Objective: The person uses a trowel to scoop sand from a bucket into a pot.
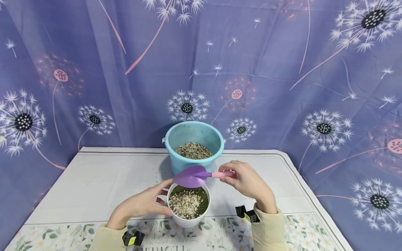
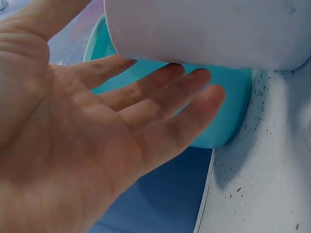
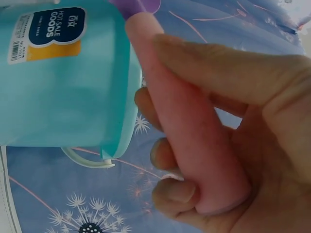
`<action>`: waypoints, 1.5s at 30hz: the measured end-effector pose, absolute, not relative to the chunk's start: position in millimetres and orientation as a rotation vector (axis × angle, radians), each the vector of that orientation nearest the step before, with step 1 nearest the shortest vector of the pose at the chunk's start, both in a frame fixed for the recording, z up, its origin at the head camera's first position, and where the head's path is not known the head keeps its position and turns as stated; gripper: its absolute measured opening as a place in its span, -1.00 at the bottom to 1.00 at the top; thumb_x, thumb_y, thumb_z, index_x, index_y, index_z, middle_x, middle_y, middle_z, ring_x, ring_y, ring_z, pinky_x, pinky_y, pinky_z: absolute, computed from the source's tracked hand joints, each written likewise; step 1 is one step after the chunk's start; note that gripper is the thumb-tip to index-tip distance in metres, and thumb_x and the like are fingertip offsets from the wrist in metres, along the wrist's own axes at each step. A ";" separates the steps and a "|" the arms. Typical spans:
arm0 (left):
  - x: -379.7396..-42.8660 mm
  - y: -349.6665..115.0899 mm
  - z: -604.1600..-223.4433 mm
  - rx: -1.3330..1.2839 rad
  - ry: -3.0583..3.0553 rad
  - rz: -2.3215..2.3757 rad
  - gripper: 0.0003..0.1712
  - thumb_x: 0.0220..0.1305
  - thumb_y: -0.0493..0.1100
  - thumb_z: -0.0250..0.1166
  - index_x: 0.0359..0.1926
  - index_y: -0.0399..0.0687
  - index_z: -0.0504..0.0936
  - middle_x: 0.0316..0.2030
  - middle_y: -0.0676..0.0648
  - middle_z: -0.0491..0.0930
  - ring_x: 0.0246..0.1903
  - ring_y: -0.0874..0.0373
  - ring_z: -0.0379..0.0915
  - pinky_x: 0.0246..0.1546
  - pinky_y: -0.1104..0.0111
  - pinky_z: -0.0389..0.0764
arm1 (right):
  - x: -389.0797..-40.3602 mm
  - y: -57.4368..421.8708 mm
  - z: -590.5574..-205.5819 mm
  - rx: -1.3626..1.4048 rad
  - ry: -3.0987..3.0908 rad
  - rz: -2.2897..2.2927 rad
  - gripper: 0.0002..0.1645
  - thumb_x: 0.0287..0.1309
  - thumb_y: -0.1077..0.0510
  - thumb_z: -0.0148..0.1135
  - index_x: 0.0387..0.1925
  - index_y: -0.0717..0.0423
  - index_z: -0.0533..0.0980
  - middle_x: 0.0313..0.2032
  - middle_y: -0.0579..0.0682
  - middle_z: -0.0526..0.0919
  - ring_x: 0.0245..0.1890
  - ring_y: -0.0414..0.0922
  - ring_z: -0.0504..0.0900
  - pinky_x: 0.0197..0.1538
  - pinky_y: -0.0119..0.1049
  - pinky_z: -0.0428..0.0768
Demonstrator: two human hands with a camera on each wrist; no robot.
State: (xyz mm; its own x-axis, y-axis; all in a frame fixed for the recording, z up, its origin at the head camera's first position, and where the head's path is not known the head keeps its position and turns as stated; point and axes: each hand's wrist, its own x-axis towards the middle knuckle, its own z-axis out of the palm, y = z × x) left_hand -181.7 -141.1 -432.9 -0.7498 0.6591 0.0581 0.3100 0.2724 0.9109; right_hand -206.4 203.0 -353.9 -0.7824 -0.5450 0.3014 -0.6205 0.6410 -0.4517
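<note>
My right hand [image 1: 248, 179] grips the pink handle of a purple trowel [image 1: 191, 176], fingers curled round it; in the right wrist view the pink handle [image 3: 189, 116] lies across them. The trowel's blade hangs level over the back rim of a white pot [image 1: 187, 222]. Inside the pot, pale granular grit [image 1: 186, 204] partly covers a dark green layer. My left hand [image 1: 146, 202] rests at the pot's left side, thumb in front and fingers behind. In the left wrist view those fingers [image 2: 165, 109] look nearly straight, their tips by the pot's wall. Whether the forefinger touches the blade, I cannot tell.
A light blue bucket [image 1: 193, 132] with mixed grit [image 1: 193, 150] inside stands just behind the pot. Dark specks lie on the white tabletop [image 2: 272, 170]. Beyond the table hangs a blue dandelion-patterned curtain [image 1: 141, 101]. A floral cloth strip [image 1: 304, 230] runs along the front.
</note>
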 end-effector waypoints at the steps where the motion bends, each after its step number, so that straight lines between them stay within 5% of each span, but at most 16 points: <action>1: -181.3 -141.2 -432.0 0.888 2.229 1.462 0.15 0.10 -0.05 0.49 0.51 -0.24 -0.05 0.39 -0.34 0.14 0.20 -0.22 0.31 0.07 0.18 0.56 | -206.4 203.9 -353.4 0.979 -2.717 0.859 -0.70 0.10 0.16 0.43 -0.09 0.04 0.64 -0.33 -0.25 0.64 -0.41 -0.32 0.54 -0.28 -0.33 0.59; 9: -183.2 -147.7 -425.7 0.874 2.284 1.452 -0.08 0.30 -0.06 0.33 0.48 -0.28 0.04 0.28 -0.33 0.31 0.19 -0.22 0.34 0.08 0.05 0.54 | -211.0 212.4 -351.2 0.922 -2.652 0.963 -0.81 0.19 0.15 0.36 -0.15 -0.09 0.62 -0.53 -0.26 0.49 -0.60 -0.27 0.35 -0.53 -0.35 0.43; 15: -197.8 -153.6 -419.9 0.691 2.493 1.445 -0.24 0.36 0.05 0.25 0.42 -0.20 0.23 0.23 -0.30 0.40 0.19 -0.20 0.35 0.16 -0.09 0.43 | -222.2 217.7 -346.4 0.890 -2.636 0.945 -0.85 0.22 0.16 0.34 -0.16 -0.02 0.61 -0.54 -0.22 0.44 -0.61 -0.25 0.32 -0.54 -0.34 0.38; 24: -244.6 -154.3 -405.3 0.406 2.813 1.683 -0.53 0.43 0.05 0.17 0.11 -0.23 0.54 -0.11 -0.16 0.61 -0.11 -0.03 0.54 -0.25 0.29 0.66 | -245.4 218.7 -333.1 0.887 -2.638 0.845 -0.87 0.20 0.18 0.35 -0.20 0.02 0.61 -0.58 -0.18 0.40 -0.61 -0.21 0.28 -0.55 -0.33 0.34; 26: -256.3 -151.6 -402.3 0.334 2.884 1.723 -0.54 0.43 0.09 0.16 0.04 -0.22 0.57 -0.14 -0.16 0.61 -0.13 -0.01 0.53 -0.19 0.25 0.63 | -250.2 218.7 -331.2 0.886 -2.635 0.822 -0.90 0.21 0.15 0.35 -0.23 -0.01 0.62 -0.60 -0.18 0.39 -0.61 -0.21 0.29 -0.54 -0.32 0.35; 31: -281.1 -139.3 -396.0 0.182 2.987 1.781 -0.53 0.36 0.21 0.19 -0.11 -0.11 0.59 -0.21 -0.11 0.59 -0.17 0.02 0.47 -0.12 0.17 0.49 | -261.8 217.6 -326.6 0.884 -2.655 0.749 -0.89 0.24 0.07 0.33 -0.21 -0.03 0.64 -0.60 -0.19 0.41 -0.60 -0.20 0.31 -0.50 -0.29 0.37; 45: -322.5 -122.0 -396.7 0.008 2.849 1.894 -0.69 0.29 -0.01 0.27 -0.14 -0.14 0.47 -0.24 -0.14 0.51 -0.23 -0.01 0.43 -0.24 0.27 0.45 | -292.6 203.6 -320.5 0.886 -2.732 0.403 -0.78 0.22 -0.04 0.34 -0.23 -0.01 0.65 -0.43 -0.19 0.63 -0.44 -0.18 0.56 -0.35 -0.19 0.57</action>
